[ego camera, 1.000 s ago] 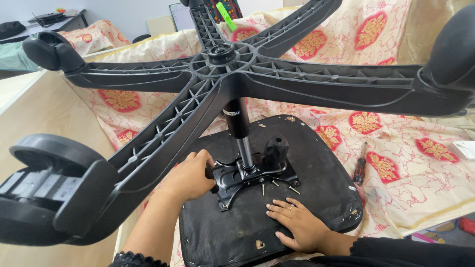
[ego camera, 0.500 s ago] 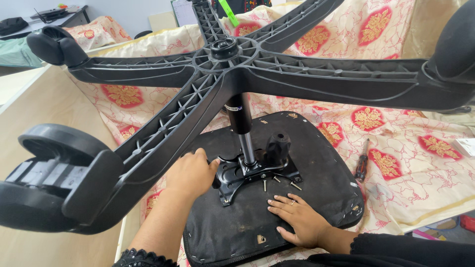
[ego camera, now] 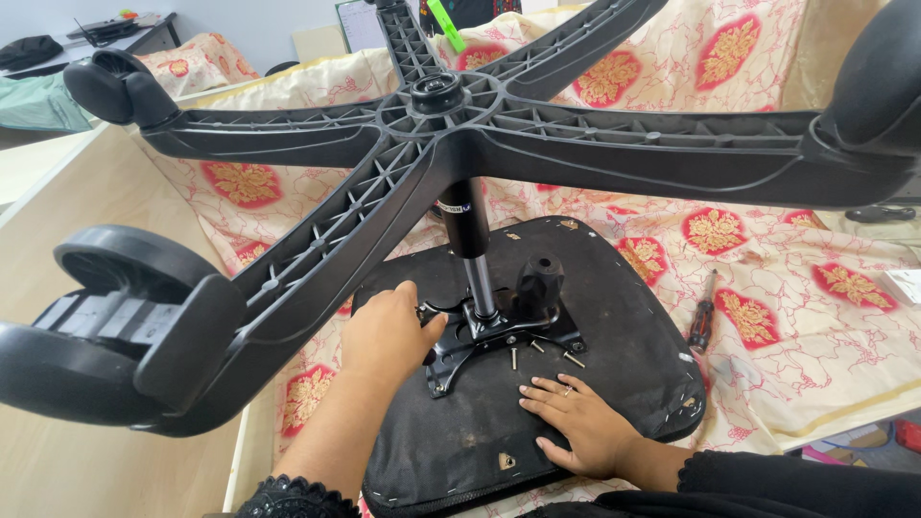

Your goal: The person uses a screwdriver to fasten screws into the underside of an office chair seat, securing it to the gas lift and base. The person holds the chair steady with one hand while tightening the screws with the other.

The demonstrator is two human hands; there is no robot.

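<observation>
An upturned office chair lies on a patterned cloth. Its black seat underside (ego camera: 624,317) faces up, and the five-arm wheeled base (ego camera: 432,125) stands above it on the gas cylinder (ego camera: 470,240). My left hand (ego camera: 389,331) rests on the black metal mounting plate (ego camera: 480,336) at the cylinder's foot, fingers curled against its left edge. My right hand (ego camera: 576,422) lies flat and spread on the seat underside, just below several loose screws (ego camera: 542,353). A black round knob (ego camera: 539,278) sits on the plate's right side.
A red and black screwdriver (ego camera: 702,317) lies on the cloth (ego camera: 787,288) right of the seat. A large caster (ego camera: 106,326) hangs close at the left, another caster (ego camera: 878,77) at top right. A wooden surface (ego camera: 58,192) runs along the left.
The view has shifted slightly lower and left. My left hand has stayed at the plate; my right hand remains flat on the seat, moved a little toward the screws.
</observation>
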